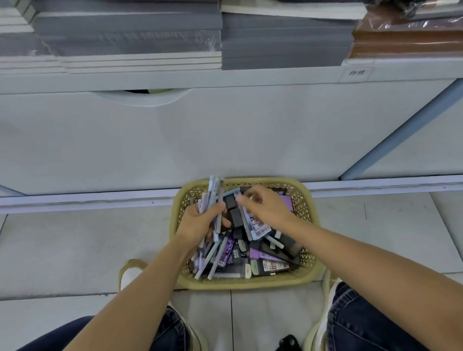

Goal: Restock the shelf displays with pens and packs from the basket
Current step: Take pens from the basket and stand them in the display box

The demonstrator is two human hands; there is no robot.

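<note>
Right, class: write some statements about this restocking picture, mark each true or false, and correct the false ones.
1. The left hand grips a bunch of pens. True.
2. The basket stands on a shelf. False: it stands on the tiled floor.
3. The right hand rests on the floor. False: it is over the basket and seems to pinch a labelled pen.
4. Stacked notebooks lie on the shelf above. True.
</note>
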